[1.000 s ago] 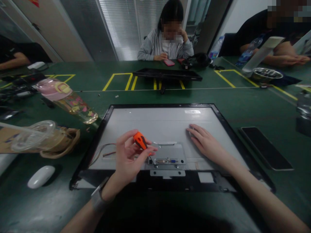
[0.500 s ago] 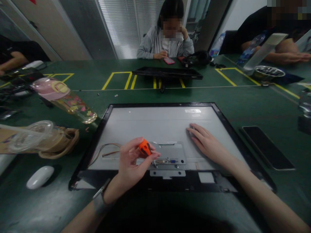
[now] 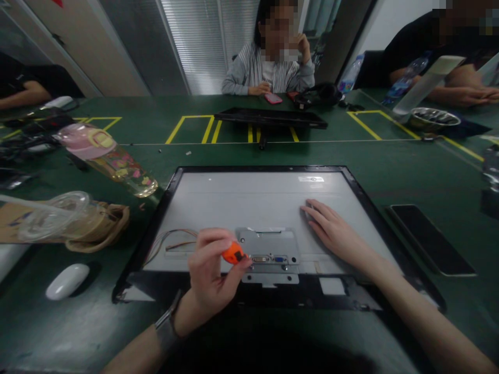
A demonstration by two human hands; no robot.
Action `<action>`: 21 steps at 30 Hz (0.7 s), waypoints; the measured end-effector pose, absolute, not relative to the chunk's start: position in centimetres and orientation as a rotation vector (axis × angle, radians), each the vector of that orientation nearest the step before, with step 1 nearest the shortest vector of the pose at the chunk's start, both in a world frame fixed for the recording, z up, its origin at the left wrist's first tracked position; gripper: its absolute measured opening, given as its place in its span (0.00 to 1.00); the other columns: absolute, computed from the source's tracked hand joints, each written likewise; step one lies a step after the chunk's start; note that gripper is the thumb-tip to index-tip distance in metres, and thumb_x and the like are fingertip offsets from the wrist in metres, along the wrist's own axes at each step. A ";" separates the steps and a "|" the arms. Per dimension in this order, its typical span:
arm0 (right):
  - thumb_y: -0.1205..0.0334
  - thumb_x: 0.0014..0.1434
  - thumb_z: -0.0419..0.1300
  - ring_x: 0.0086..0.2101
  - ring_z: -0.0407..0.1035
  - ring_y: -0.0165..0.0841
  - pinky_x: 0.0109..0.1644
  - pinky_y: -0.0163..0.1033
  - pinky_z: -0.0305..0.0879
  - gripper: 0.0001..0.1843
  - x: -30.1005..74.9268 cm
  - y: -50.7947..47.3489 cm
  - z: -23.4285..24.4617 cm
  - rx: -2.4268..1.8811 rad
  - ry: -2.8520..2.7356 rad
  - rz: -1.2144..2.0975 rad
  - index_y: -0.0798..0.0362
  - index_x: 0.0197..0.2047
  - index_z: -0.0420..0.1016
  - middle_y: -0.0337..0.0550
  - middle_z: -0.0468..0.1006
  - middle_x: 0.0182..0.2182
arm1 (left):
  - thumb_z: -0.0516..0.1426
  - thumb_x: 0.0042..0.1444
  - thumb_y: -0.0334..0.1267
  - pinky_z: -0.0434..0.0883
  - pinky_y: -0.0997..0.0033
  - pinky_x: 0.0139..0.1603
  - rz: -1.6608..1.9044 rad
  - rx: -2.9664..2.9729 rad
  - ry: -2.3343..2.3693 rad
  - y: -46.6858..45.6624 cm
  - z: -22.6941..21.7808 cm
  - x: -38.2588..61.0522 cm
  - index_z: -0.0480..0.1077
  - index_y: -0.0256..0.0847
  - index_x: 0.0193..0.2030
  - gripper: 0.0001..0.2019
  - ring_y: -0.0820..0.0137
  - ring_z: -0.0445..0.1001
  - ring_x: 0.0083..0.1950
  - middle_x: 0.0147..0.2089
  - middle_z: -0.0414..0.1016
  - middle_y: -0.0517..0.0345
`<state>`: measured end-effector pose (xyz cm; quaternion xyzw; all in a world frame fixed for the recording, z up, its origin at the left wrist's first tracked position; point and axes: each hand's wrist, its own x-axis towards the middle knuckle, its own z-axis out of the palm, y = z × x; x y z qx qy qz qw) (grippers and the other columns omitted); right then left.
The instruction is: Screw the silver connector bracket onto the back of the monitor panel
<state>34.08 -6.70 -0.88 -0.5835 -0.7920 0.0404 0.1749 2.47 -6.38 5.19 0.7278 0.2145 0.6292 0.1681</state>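
My left hand [image 3: 212, 265] is closed on the orange handle of a screwdriver [image 3: 233, 253], held over the left side of a metal bracket [image 3: 268, 241] with video ports. The screwdriver's shaft is mostly hidden by my fingers. Under both hands lies an opened monitor panel [image 3: 241, 195], a grey metal sheet inside a black frame. My right hand [image 3: 331, 226] rests flat on the right part of that sheet, fingers stretched out, holding nothing. Thin coloured wires [image 3: 171, 240] run across the panel to the left of my left hand.
Left of the panel are a white mouse [image 3: 67, 281], a plastic drink cup [image 3: 78, 218] and a pink-lidded bottle [image 3: 113, 158]. A black phone [image 3: 431, 239] lies on the right. Behind stands another black monitor [image 3: 273, 118]; a person [image 3: 268, 67] sits across the table.
My left hand has turned and the screwdriver's handle has tipped and dropped slightly toward the bracket. My right hand stays in place on the panel. The person opposite has raised their head.
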 end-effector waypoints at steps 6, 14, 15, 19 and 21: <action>0.58 0.72 0.48 0.64 0.65 0.48 0.67 0.61 0.64 0.22 34.3 -6.7 -1.2 -1.644 -2.226 0.115 0.50 0.65 0.68 0.55 0.69 0.65 | 0.49 0.64 0.24 0.80 0.65 0.40 1.608 2.016 0.603 -7.2 4.1 2.5 0.60 0.42 0.64 0.22 0.67 0.76 0.44 0.47 0.73 0.50; 0.58 0.72 0.48 0.64 0.64 0.47 0.67 0.59 0.64 0.22 34.6 -6.7 -1.3 -1.636 -2.238 0.118 0.49 0.65 0.68 0.54 0.69 0.66 | 0.59 0.63 0.33 0.77 0.70 0.36 1.802 2.143 0.735 -6.8 4.7 1.9 0.68 0.45 0.54 0.13 0.70 0.71 0.38 0.43 0.67 0.56; 0.58 0.72 0.48 0.64 0.64 0.47 0.67 0.59 0.64 0.22 34.6 -6.7 -1.3 -1.636 -2.240 0.118 0.49 0.65 0.68 0.54 0.68 0.66 | 0.57 0.64 0.30 0.78 0.69 0.35 1.795 2.113 0.754 -6.9 4.7 2.0 0.67 0.44 0.55 0.14 0.70 0.72 0.39 0.43 0.68 0.55; 0.58 0.72 0.49 0.64 0.65 0.47 0.67 0.60 0.65 0.21 34.5 -6.7 -1.2 -1.637 -2.233 0.117 0.48 0.64 0.68 0.54 0.69 0.65 | 0.50 0.65 0.27 0.78 0.65 0.38 1.709 2.140 0.771 -7.1 4.3 1.8 0.66 0.40 0.59 0.17 0.65 0.73 0.43 0.43 0.73 0.52; 0.59 0.71 0.49 0.64 0.65 0.47 0.67 0.60 0.65 0.21 34.5 -6.7 -1.2 -1.633 -2.228 0.111 0.47 0.64 0.68 0.53 0.69 0.65 | 0.50 0.65 0.28 0.78 0.64 0.40 1.696 2.183 0.753 -6.9 4.2 1.4 0.67 0.42 0.59 0.17 0.65 0.74 0.43 0.43 0.73 0.52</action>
